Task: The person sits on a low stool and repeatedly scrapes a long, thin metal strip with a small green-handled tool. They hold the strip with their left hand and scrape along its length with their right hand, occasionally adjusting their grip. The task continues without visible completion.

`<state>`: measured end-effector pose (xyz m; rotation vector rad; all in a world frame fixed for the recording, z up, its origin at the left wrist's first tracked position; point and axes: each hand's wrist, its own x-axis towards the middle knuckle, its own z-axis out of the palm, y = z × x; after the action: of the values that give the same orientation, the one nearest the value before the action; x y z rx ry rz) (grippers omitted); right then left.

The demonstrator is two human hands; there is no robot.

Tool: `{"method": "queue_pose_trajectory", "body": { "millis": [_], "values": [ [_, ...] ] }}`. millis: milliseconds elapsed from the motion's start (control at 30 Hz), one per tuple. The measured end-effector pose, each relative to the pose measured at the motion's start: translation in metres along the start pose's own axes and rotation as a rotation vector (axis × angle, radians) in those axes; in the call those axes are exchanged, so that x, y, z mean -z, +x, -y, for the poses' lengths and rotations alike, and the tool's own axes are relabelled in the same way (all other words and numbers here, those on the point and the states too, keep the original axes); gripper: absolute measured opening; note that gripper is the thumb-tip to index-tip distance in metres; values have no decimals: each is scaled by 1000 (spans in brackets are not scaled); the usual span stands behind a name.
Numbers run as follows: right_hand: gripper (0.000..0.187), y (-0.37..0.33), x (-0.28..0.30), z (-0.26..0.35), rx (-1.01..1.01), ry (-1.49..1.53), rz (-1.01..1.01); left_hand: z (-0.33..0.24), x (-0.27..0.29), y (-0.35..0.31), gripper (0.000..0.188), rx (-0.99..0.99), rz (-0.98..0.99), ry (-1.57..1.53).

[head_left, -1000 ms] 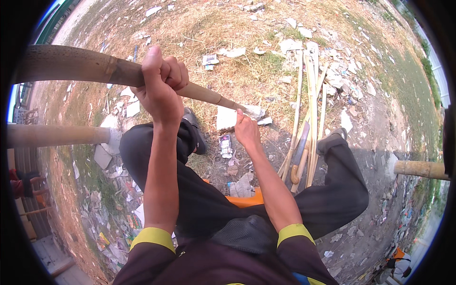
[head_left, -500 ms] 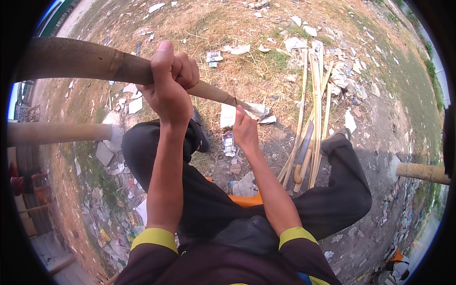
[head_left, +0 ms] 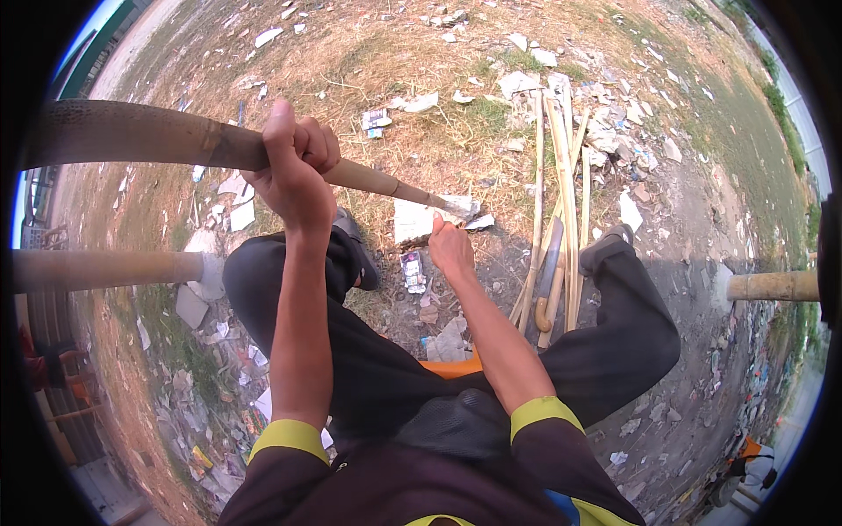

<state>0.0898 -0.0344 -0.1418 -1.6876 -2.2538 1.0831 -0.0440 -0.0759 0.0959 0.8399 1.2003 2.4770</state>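
Note:
A bamboo pole (head_left: 132, 133) slants across in front of me, thick at the left and thinner toward its far end, which lies over a white slab (head_left: 417, 221) on the ground. My left hand (head_left: 298, 180) is wrapped firmly round the pole's middle, thumb up. Just below the pole's far end, my right hand (head_left: 452, 250) is closed, knuckles up; whatever it holds is hidden. To the right, between my feet, lie several split bamboo strips (head_left: 562, 162). A long knife (head_left: 550, 261) with a wooden handle rests on their near ends.
Thick bamboo posts with pale bases stand at left (head_left: 105, 270) and right (head_left: 772, 286). Under me shows an orange seat (head_left: 452, 365). Rubble (head_left: 627, 145), paper scraps and a small printed packet (head_left: 413, 272) litter the dry grass.
The view has shifted slightly. My right hand has come away a little from the pole's side and now sits just below it. My left hand keeps its grip on the pole.

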Motion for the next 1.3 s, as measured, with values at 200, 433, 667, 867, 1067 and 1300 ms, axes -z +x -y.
{"method": "queue_pose_trajectory", "body": {
  "millis": [200,433,667,867,1067,1300],
  "values": [
    [56,-16,24,32,174,252,-46,4,4,1,44,6,101,-50],
    [55,3,22,8,99,50,65,3,12,0,40,41,177,-31],
    [51,6,2,-3,55,49,41,1,13,-4,41,106,207,12],
    [54,-3,2,10,164,268,-86,3,10,-4,41,97,331,16],
    [59,12,2,-16,53,207,60,4,13,-1,41,95,445,-18],
    [54,7,-5,-1,59,259,-24,-1,24,5,40,121,545,-42]
  ]
}}
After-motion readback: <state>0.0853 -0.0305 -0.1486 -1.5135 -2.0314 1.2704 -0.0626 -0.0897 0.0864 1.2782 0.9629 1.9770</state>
